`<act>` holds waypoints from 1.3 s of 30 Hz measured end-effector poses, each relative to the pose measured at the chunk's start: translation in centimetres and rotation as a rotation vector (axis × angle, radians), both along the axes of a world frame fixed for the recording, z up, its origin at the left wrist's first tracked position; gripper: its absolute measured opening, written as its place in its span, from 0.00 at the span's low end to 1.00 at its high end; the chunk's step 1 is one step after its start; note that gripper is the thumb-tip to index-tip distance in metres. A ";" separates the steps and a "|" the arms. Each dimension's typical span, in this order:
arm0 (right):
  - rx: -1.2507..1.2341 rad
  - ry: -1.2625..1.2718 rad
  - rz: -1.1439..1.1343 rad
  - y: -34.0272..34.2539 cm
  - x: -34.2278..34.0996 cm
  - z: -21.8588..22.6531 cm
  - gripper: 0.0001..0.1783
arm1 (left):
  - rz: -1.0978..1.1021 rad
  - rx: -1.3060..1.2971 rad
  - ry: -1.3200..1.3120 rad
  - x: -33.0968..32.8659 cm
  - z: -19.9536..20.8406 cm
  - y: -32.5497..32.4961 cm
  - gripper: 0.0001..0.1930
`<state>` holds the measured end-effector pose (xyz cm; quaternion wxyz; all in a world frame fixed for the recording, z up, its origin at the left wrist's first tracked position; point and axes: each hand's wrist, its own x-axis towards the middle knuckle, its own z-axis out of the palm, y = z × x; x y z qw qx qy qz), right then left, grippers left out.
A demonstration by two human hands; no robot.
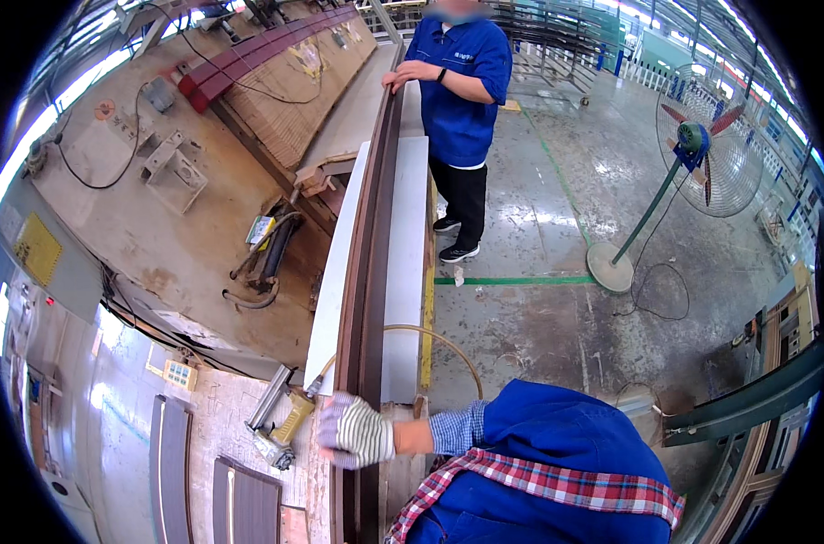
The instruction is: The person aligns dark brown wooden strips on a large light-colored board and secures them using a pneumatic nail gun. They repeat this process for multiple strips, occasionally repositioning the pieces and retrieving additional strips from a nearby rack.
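Observation:
My right hand, in a white glove with grey stripes, is closed over the near part of a long dark brown profile. Its fingers curl over the left edge and are slightly blurred. My left hand is not in view. The profile runs away from me along a narrow bench with white panels. At its far end a co-worker in blue rests a hand on it. Just left of my glove lies a yellowish pneumatic nail gun, joined to an air hose.
A worn table on the left carries a metal bracket and black hoses. Dark panels lie at the lower left. A standing fan occupies the right side, its cable on the floor. Long frames stand at the lower right.

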<state>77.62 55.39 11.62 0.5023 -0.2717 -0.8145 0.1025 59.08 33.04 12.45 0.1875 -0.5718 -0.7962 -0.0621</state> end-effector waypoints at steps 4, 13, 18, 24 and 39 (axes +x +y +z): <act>-0.007 -0.127 0.152 -3.5 -3.1 0.4 0.17 | -0.020 0.007 0.014 0.0 0.6 0.0 0.23; 0.031 -0.485 0.652 -6.8 -7.5 -0.3 0.28 | 0.043 -0.001 -0.162 -0.1 1.5 -0.3 0.21; -0.005 -0.431 0.619 -6.6 -7.5 -0.8 0.27 | 0.058 0.027 -0.312 -0.7 1.9 -1.1 0.21; -0.015 -0.419 0.640 -6.6 -8.1 -1.0 0.26 | 0.088 0.080 -0.491 -2.7 1.7 -2.3 0.22; -0.001 -0.321 0.650 -6.4 -8.0 -1.6 0.27 | 0.512 -0.308 -0.471 -2.9 2.8 -3.5 0.33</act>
